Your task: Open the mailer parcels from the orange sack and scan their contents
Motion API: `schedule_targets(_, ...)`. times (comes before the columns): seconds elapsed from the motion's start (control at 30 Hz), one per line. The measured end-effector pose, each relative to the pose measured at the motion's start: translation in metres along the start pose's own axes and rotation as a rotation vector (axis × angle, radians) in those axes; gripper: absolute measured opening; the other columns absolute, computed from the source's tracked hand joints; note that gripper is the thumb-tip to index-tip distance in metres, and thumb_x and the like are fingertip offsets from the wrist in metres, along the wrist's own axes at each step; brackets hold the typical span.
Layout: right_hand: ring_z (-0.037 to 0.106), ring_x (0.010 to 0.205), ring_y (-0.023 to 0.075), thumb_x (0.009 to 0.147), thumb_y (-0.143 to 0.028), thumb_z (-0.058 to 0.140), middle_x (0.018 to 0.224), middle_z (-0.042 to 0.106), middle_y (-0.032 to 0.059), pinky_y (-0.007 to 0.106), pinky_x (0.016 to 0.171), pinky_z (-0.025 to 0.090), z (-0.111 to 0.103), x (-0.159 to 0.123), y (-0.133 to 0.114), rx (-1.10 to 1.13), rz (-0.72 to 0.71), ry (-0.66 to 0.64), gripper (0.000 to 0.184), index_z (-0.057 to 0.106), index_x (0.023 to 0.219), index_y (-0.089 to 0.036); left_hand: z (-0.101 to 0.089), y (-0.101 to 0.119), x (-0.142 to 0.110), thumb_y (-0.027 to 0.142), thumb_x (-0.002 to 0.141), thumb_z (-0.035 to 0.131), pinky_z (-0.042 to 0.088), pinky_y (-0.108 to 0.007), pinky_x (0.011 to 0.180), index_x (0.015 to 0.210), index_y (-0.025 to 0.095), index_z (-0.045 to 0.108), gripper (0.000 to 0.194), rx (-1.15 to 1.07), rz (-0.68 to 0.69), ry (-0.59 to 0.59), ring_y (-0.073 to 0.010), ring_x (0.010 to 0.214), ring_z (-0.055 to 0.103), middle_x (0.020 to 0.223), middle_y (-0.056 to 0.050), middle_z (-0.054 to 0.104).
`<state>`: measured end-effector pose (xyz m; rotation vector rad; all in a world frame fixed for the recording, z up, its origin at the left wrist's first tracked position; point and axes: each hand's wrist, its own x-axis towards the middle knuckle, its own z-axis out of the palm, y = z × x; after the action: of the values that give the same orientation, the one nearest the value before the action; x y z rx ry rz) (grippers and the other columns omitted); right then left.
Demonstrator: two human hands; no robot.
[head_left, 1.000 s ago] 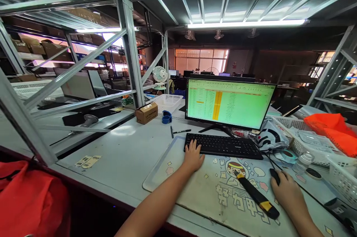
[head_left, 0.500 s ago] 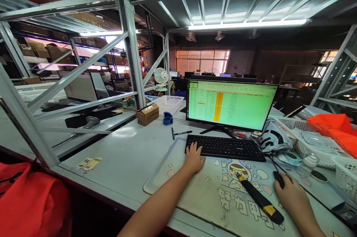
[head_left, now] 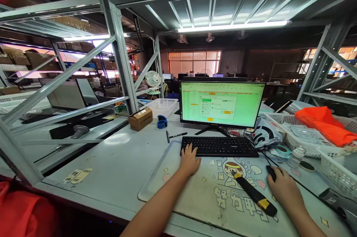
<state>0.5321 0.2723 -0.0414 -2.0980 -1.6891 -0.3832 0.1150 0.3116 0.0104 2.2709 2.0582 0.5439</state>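
Observation:
My left hand (head_left: 190,161) rests with its fingers spread on the left end of a black keyboard (head_left: 220,146). On the right, my right hand (head_left: 284,187) is curled over a black computer mouse (head_left: 270,172), part of which the palm hides. Between the hands a black and yellow utility knife (head_left: 255,194) lies slantwise on a printed desk mat (head_left: 195,201). Behind the keyboard stands a monitor (head_left: 221,102) with a green-tinted spreadsheet and a smaller window over its middle.
Left of the monitor are a cardboard box (head_left: 141,119), a blue tape ring (head_left: 162,122), a black pen (head_left: 178,134) and a white basket (head_left: 164,107). Toward the right stand a clear bottle (head_left: 296,156) and white baskets (head_left: 336,170) with an orange cloth (head_left: 326,125). Metal rack posts (head_left: 118,55) flank the desk.
A smaller window has appeared over the spreadsheet on the monitor. The view has shifted slightly, so the desk sits further left. Both hands stay on the keyboard and mouse.

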Motion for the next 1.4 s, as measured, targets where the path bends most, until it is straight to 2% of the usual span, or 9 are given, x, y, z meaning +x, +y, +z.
schedule_targets(0.17,0.061,0.109,0.0335,0.093,-0.039,0.036,0.130,0.059,0.0156,0.045,0.094,0.050,-0.008,-0.004,-0.006,-0.012,0.089,0.073,0.049,0.060,0.127,-0.015,0.002,0.000,0.001,0.043,0.094,0.049,0.019,-0.057,0.123,0.150,0.019,0.046,0.061,0.001,0.002,0.015,-0.0342,0.154,0.021,0.165,-0.015,0.030)
schedule_targets(0.27,0.060,0.111,0.0335,0.093,-0.038,0.037,0.131,0.059,0.0162,0.044,0.096,0.049,-0.012,-0.006,-0.009,-0.007,0.083,0.120,0.049,0.059,0.129,-0.013,0.002,0.000,0.001,0.042,0.094,0.049,0.018,-0.059,0.123,0.150,0.020,0.046,0.060,0.005,0.008,0.014,-0.0347,0.154,0.021,0.165,-0.015,0.030)
schedule_targets(0.43,0.060,0.114,0.0321,0.093,-0.032,0.037,0.133,0.060,0.0160,0.043,0.100,0.047,-0.017,-0.007,-0.013,-0.033,0.038,0.050,0.048,0.059,0.130,-0.012,0.002,0.000,0.002,0.041,0.095,0.050,0.018,-0.059,0.123,0.150,0.020,0.046,0.060,0.008,0.010,0.010,-0.0348,0.154,0.021,0.165,-0.015,0.030)
schedule_targets(0.6,0.060,0.114,0.0314,0.092,-0.035,0.039,0.135,0.059,0.0132,0.042,0.094,0.049,-0.024,-0.008,-0.015,-0.025,0.092,-0.025,0.048,0.059,0.131,-0.015,0.002,-0.001,0.003,0.041,0.094,0.050,0.019,-0.059,0.122,0.151,0.020,0.045,0.060,0.004,0.012,0.010,-0.0351,0.153,0.022,0.164,-0.015,0.031)
schedule_targets(0.97,0.061,0.109,0.0316,0.092,-0.035,0.039,0.131,0.062,0.0116,0.043,0.094,0.050,-0.028,-0.010,-0.016,-0.012,0.110,-0.014,0.048,0.059,0.131,-0.015,0.002,-0.004,0.006,0.042,0.094,0.050,0.017,-0.058,0.123,0.150,0.022,0.046,0.060,-0.001,0.010,-0.003,-0.0336,0.154,0.022,0.165,-0.014,0.031)
schedule_targets(1.17,0.058,0.117,0.0321,0.094,-0.038,0.039,0.138,0.056,0.0152,0.043,0.101,0.047,-0.020,-0.009,-0.013,0.014,0.060,0.125,0.051,0.057,0.135,-0.013,-0.001,-0.004,0.006,0.041,0.092,0.052,0.017,-0.057,0.123,0.150,0.022,0.046,0.061,-0.008,0.009,-0.022,-0.0329,0.154,0.021,0.165,-0.014,0.029)
schedule_targets(1.27,0.056,0.120,0.0307,0.093,-0.033,0.039,0.139,0.056,0.0150,0.042,0.103,0.046,-0.016,-0.007,-0.012,0.008,0.001,0.079,0.050,0.058,0.135,-0.013,-0.003,-0.003,0.006,0.040,0.092,0.052,0.017,-0.057,0.123,0.150,0.021,0.046,0.061,-0.010,0.007,-0.032,-0.0332,0.154,0.021,0.166,-0.014,0.028)
schedule_targets(1.4,0.057,0.119,0.0305,0.093,-0.033,0.041,0.139,0.055,0.0139,0.042,0.100,0.048,-0.016,-0.006,-0.012,0.002,0.033,0.007,0.048,0.060,0.134,-0.016,-0.005,-0.002,0.005,0.040,0.093,0.051,0.017,-0.056,0.123,0.151,0.022,0.046,0.061,-0.012,0.006,-0.044,-0.0325,0.154,0.021,0.166,-0.014,0.028)
